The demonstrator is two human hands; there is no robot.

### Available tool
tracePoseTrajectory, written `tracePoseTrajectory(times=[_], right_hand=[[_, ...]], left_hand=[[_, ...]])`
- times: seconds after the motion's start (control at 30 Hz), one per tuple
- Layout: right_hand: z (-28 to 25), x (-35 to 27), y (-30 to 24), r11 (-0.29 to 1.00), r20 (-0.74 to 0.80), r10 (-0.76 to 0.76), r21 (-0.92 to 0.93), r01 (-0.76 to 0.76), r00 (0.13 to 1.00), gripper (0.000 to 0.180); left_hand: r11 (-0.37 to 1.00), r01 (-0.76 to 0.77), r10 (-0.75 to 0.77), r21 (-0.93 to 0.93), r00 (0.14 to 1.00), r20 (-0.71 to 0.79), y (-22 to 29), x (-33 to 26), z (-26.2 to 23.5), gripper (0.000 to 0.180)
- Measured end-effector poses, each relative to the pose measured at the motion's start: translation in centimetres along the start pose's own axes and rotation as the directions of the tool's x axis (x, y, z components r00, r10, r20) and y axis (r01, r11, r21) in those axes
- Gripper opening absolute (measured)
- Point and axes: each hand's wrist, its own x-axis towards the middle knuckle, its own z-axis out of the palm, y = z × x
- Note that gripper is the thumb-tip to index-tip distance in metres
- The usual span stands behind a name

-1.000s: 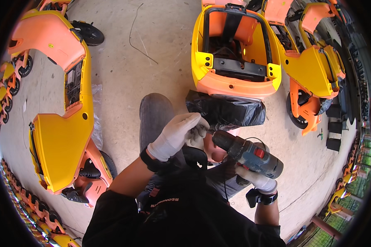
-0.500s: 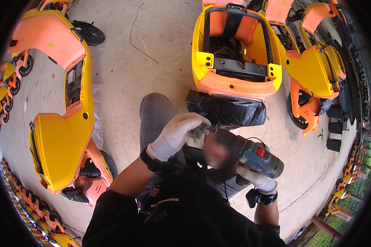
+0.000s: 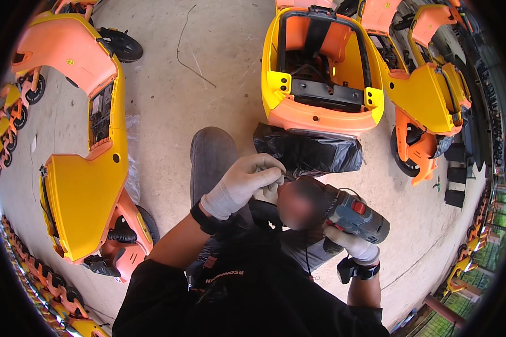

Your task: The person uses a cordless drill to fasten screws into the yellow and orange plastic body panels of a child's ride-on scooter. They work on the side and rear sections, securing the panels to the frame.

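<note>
A pale work glove covers my left hand [image 3: 244, 182]. Its fingers curl together in a pinch near the front end of the drill, and whatever they hold is hidden. In a matching glove, my right hand [image 3: 351, 245] is wrapped round the handle of a dark blue-grey cordless drill [image 3: 362, 222] with a red switch. The drill points up and to the left, toward my left hand; its tip is hidden. Just beyond both hands, black plastic wrapping [image 3: 312, 150] hangs below the end of a yellow and orange scooter body [image 3: 320, 115], whose top opening shows a black bracket inside.
To my left stands another yellow and orange scooter [image 3: 90, 194]. More scooters [image 3: 427, 98] stand at the far right, near some black blocks [image 3: 456, 175]. A thin wire [image 3: 180, 53] lies on the concrete floor. Clear plastic film [image 3: 132, 157] lies beside the left scooter.
The drill in my right hand has shifted slightly to the right and down. My left fingers have moved a little and stay pinched.
</note>
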Motion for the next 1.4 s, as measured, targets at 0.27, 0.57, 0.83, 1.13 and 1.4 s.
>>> tracePoseTrajectory(times=[0.27, 0.57, 0.83, 1.13, 1.4], right_hand=[[0.1, 0.2, -1.6, 0.988, -0.050, -0.147, -0.047, 0.145, 0.988, 0.029], [-3.1, -0.4, 0.6, 0.575, 0.206, -0.464, -0.670, 0.470, 0.861, 0.031], [-2.6, 1.7, -8.1, 0.876, -0.013, -0.274, -0.416, 0.244, 0.962, 0.035], [-3.5, 5.1, -12.0, 0.760, -0.008, -0.358, -0.584, 0.286, 0.934, 0.034], [-4.6, 7.5, -13.6, 0.604, 0.121, -0.427, -0.699, 0.383, 0.896, 0.036]], left_hand=[[0.993, -0.038, 0.033, 0.115, 0.999, 0.044, 0.2, 0.1, -0.4, 0.018], [1.000, -0.026, 0.026, 0.004, 0.999, 0.031, 0.8, 0.4, 0.7, 0.018], [0.947, -0.055, 0.067, -0.318, 0.997, 0.027, 1.7, 2.7, 2.3, 0.023], [0.862, -0.214, 0.233, -0.459, 0.972, -0.017, 3.9, 5.8, 2.2, 0.019], [0.864, -0.212, 0.235, -0.456, 0.972, -0.007, 4.2, 7.2, 0.8, 0.018]])
